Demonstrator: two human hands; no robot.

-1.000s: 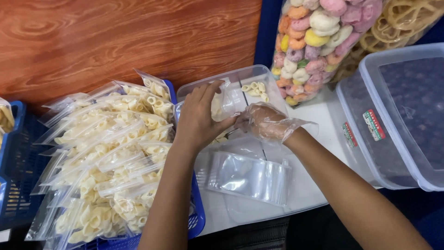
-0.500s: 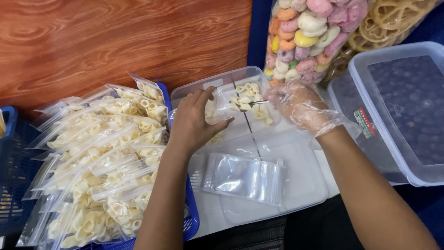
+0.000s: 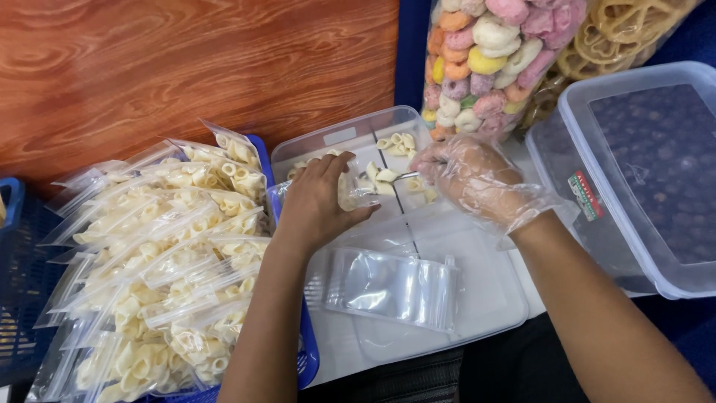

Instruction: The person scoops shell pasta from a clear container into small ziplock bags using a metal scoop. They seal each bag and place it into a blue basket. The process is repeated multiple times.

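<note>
My left hand (image 3: 317, 205) holds a small clear zip bag (image 3: 350, 190) open over a clear plastic tub (image 3: 350, 134) of pale shell-shaped crackers (image 3: 399, 142). In a thin clear glove, my right hand (image 3: 477, 179) grips a metal spoon (image 3: 395, 177) loaded with crackers at the bag's mouth. A stack of empty zip bags (image 3: 395, 287) lies on the white lid (image 3: 485, 298) just below both hands.
A blue basket (image 3: 306, 351) at left is heaped with several filled cracker bags (image 3: 164, 254). A big bag of coloured ring snacks (image 3: 492, 60) stands at the back. A lidded clear box (image 3: 649, 172) sits at right. A wooden panel (image 3: 186, 67) lies behind.
My right hand dipped into the tub and came back left with a spoonful of crackers at the bag's mouth. The left hand lowered slightly, still holding the bag.
</note>
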